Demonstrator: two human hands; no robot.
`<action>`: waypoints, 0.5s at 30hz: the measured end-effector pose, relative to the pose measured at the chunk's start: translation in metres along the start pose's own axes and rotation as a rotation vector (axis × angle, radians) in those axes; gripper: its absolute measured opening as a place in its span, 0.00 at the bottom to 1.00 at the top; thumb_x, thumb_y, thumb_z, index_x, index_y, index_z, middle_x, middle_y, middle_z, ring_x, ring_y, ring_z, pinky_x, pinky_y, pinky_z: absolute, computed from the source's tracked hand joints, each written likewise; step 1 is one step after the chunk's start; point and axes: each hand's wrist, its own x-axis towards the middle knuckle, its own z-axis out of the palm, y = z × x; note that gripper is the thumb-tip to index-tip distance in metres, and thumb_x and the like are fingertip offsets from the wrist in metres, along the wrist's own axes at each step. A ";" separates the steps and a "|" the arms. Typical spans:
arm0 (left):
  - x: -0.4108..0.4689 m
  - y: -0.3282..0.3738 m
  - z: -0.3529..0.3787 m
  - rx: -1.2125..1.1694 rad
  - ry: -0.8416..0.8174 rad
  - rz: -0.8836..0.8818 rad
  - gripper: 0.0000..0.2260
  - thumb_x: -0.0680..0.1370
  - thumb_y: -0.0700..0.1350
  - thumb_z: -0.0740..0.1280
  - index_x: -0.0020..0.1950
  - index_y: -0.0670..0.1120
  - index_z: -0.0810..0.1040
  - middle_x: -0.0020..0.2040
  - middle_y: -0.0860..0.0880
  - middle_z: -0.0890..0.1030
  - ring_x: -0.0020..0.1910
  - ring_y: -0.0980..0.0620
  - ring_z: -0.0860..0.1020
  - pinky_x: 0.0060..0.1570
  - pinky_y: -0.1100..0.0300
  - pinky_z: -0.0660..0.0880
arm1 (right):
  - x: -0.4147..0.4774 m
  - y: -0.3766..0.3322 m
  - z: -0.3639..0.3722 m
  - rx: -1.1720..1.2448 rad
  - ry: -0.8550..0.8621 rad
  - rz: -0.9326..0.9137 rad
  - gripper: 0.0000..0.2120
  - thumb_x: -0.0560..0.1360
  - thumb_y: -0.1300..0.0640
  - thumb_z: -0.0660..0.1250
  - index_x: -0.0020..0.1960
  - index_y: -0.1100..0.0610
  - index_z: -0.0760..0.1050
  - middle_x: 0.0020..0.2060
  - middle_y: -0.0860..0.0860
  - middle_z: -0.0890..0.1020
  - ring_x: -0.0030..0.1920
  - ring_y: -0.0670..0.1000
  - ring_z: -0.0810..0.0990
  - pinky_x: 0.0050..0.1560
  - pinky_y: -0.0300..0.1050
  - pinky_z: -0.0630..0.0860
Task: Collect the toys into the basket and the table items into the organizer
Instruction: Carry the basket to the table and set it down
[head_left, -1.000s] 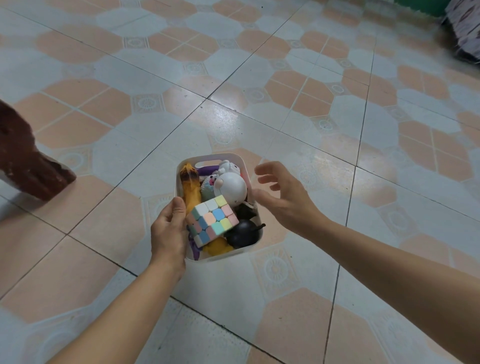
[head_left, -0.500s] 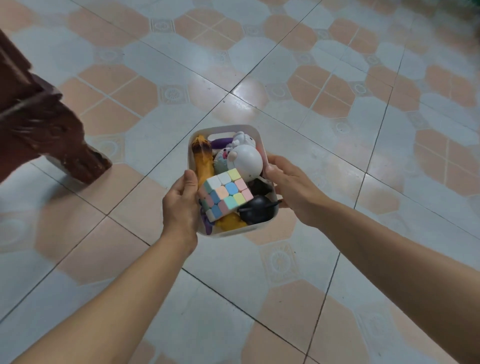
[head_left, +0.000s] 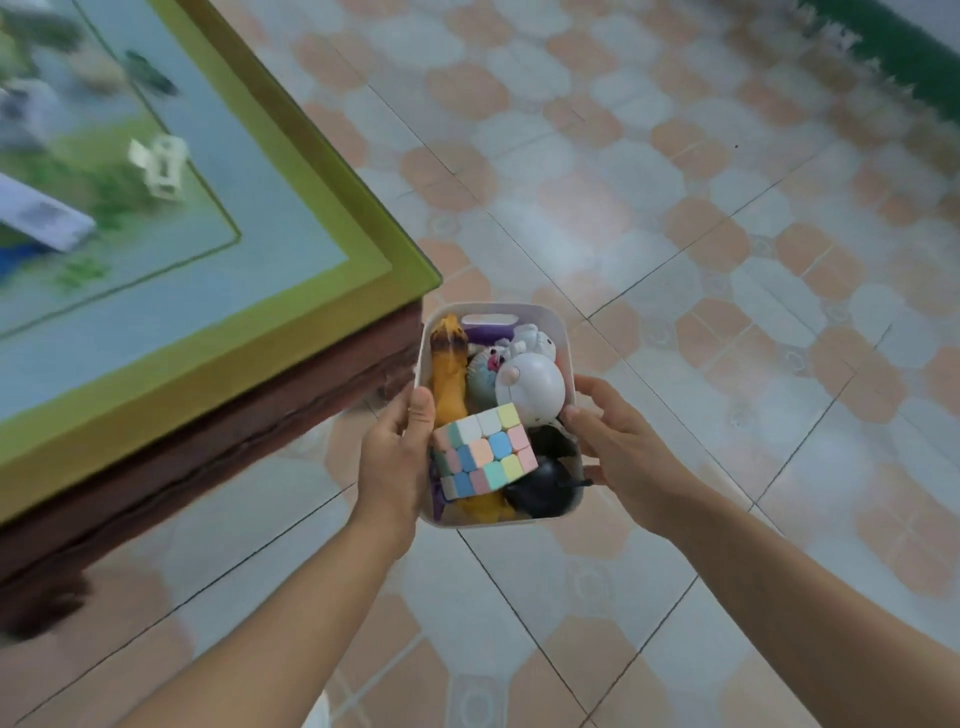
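A white plastic basket (head_left: 540, 316) full of toys is held in the air above the tiled floor. My left hand (head_left: 392, 460) grips its left rim and my right hand (head_left: 621, 449) grips its right rim. Inside lie a pastel puzzle cube (head_left: 483, 451), a yellow rubber chicken (head_left: 449, 371), a white round toy (head_left: 530, 387), a black toy (head_left: 543, 486) and a small plush. On the table at the left sit a white hair clip (head_left: 161, 165) and a white flat item (head_left: 44, 213), both blurred.
A low wooden table (head_left: 218, 322) with a green and pale-blue cloth fills the left side, its corner right beside the basket. Peach and white floor tiles (head_left: 701, 260) stretch to the right and ahead. A green wall base (head_left: 893, 47) shows at the far top right.
My right hand has closed on the basket's right rim, and both hands have lifted it off the floor. The view has risen and the tabletop has come into sight.
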 end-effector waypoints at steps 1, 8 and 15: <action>-0.009 0.020 -0.014 -0.013 0.023 0.000 0.13 0.78 0.58 0.61 0.52 0.53 0.80 0.48 0.49 0.86 0.50 0.47 0.84 0.49 0.49 0.80 | -0.006 -0.022 0.013 -0.019 -0.027 -0.003 0.12 0.83 0.55 0.55 0.62 0.42 0.68 0.52 0.50 0.82 0.49 0.48 0.82 0.39 0.40 0.79; -0.050 0.121 -0.122 -0.104 0.186 0.008 0.23 0.71 0.69 0.65 0.53 0.53 0.80 0.51 0.48 0.86 0.52 0.45 0.83 0.56 0.42 0.78 | -0.019 -0.133 0.122 -0.135 -0.186 -0.042 0.14 0.82 0.60 0.54 0.65 0.47 0.67 0.53 0.60 0.80 0.48 0.51 0.81 0.41 0.42 0.80; -0.069 0.174 -0.233 -0.131 0.317 0.025 0.12 0.81 0.53 0.59 0.54 0.48 0.78 0.41 0.53 0.86 0.37 0.59 0.84 0.31 0.68 0.77 | -0.002 -0.192 0.245 -0.277 -0.324 -0.079 0.16 0.81 0.63 0.54 0.64 0.49 0.67 0.54 0.69 0.76 0.48 0.54 0.80 0.41 0.46 0.82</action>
